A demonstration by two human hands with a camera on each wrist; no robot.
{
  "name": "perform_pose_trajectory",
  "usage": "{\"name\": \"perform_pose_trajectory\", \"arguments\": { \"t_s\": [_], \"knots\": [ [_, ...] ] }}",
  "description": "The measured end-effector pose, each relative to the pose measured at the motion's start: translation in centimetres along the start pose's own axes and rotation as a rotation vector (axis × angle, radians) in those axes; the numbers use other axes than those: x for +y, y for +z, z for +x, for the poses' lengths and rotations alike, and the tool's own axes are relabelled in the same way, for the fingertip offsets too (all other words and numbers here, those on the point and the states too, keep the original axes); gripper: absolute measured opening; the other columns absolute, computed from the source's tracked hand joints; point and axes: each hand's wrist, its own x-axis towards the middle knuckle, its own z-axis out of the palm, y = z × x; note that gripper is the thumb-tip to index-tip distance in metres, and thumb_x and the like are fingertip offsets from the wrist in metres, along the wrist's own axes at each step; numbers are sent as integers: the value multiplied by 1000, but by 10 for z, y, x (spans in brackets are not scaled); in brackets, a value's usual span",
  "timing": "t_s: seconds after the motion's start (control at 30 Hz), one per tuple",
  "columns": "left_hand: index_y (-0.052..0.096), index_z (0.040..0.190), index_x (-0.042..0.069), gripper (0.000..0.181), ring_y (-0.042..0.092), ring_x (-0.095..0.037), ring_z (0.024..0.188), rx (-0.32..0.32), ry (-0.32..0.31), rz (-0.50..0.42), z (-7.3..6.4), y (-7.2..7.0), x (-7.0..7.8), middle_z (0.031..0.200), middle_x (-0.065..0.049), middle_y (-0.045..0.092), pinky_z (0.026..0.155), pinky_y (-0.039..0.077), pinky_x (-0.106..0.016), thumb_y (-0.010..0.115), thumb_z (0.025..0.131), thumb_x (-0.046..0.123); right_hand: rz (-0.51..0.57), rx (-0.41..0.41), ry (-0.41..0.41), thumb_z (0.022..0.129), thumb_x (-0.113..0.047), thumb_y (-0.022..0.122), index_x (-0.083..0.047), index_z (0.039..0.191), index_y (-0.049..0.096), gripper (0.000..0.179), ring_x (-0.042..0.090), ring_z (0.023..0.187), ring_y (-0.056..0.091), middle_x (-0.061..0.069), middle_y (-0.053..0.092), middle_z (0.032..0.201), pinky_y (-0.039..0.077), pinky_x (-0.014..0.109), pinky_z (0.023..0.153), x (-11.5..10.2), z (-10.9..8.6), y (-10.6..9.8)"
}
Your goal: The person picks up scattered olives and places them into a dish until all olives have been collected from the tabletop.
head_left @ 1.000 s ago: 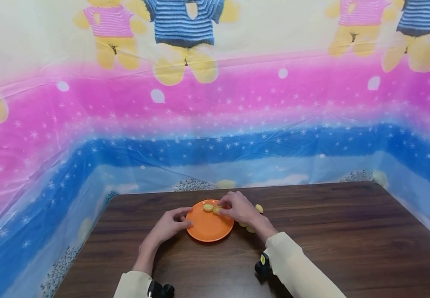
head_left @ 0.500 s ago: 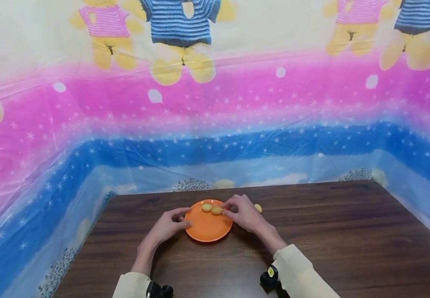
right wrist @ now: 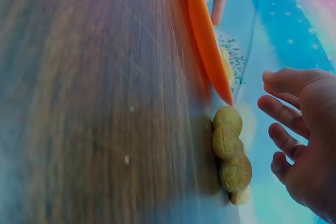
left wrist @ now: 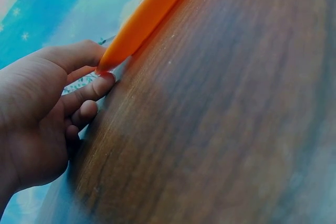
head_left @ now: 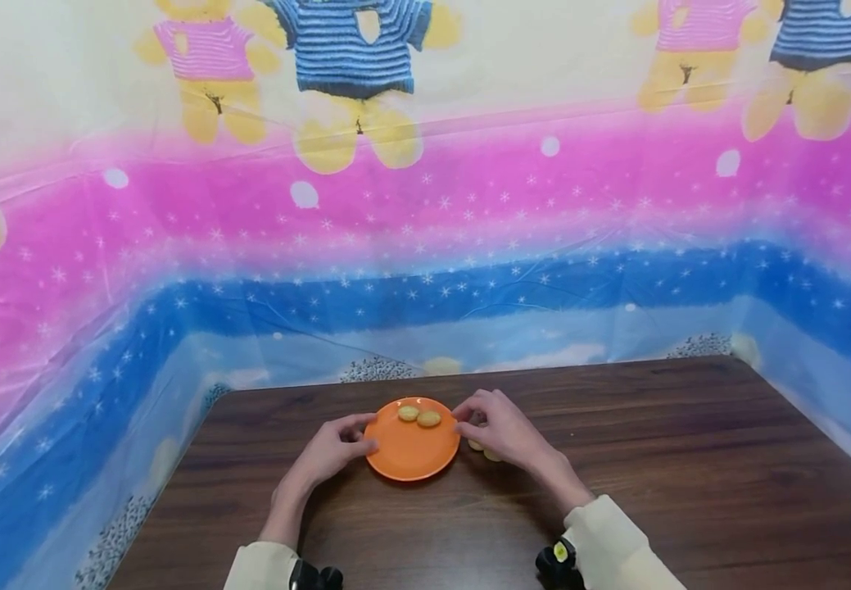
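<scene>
An orange plate [head_left: 412, 459] lies on the brown table, its left rim held by my left hand [head_left: 331, 449]. In the left wrist view, the thumb and fingers of that hand pinch the edge of the plate [left wrist: 137, 24]. Two small yellow-brown oval pieces [head_left: 428, 419] sit side by side toward the plate's far edge; their exact kind is unclear. My right hand [head_left: 502, 426] hovers by the right rim, its fingers loosely bent around nothing. Several similar rounded pieces [right wrist: 228, 142] rest on the table beneath and beside it, partly hidden by the hand in the head view.
The dark wooden table [head_left: 661, 459] stretches out on both sides of the plate. A printed cloth [head_left: 425, 295] with bears and snowflakes hangs behind the table's far edge. Black wrist cameras [head_left: 559, 561] are strapped at the sleeves.
My right hand has drawn back rightward from the second piece to just beyond the plate's rim, leaving both pieces on the plate. The left hand keeps its hold on the plate.
</scene>
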Motion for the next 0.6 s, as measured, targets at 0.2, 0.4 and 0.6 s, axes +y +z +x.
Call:
{"name": "perform_pose_trajectory", "arguments": {
  "t_s": [0.2, 0.4, 0.6],
  "knots": [
    [60, 137, 19, 51, 51, -17, 81, 4, -8, 2, 1, 0, 1, 90, -4, 58, 68, 39, -30, 74, 89, 28, 9, -2, -8, 91, -25, 73, -21, 106, 77, 16, 22, 96, 52, -13, 62, 94, 44, 36, 82, 2, -7, -8],
    [61, 137, 18, 50, 51, -17, 81, 9, -7, 14, 1, 0, 1, 89, -4, 59, 69, 39, -30, 74, 90, 27, -15, -1, -14, 91, -23, 73, -18, 107, 76, 17, 20, 95, 54, -10, 64, 97, 45, 35, 82, 5, -14, -15],
    [61, 137, 19, 50, 51, -17, 82, 10, -14, 14, 0, 1, 1, 90, -4, 58, 70, 39, -30, 74, 90, 28, -49, -15, -15, 91, -24, 72, -17, 109, 75, 19, 18, 93, 53, -11, 64, 96, 45, 35, 82, 10, -20, -17]
  ]
}}
